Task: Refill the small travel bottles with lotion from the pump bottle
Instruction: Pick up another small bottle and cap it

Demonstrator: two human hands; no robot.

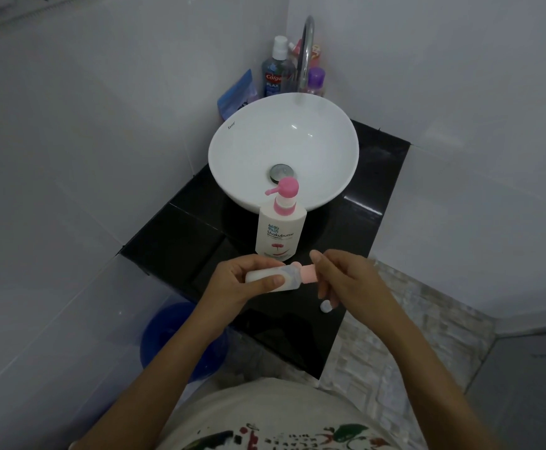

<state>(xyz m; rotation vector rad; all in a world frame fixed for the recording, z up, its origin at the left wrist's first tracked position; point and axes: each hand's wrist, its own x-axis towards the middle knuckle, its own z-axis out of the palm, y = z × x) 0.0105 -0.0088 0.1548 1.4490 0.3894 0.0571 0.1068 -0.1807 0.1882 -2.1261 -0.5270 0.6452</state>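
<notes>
Over the black counter (184, 241), left hand (236, 280) grips a travel bottle (273, 279), right hand (346, 277) fingers hiding its pink cap (308, 273).

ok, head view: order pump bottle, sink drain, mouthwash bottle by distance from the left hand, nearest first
From the left hand:
1. pump bottle, just beyond the hands on the black counter
2. sink drain, at the basin's bottom
3. mouthwash bottle, behind the sink, left of the faucet

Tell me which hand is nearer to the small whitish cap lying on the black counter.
Right. The right hand is directly above the small cap, fingers at the travel bottle's pink cap. The left hand grips the travel bottle farther left.
</notes>
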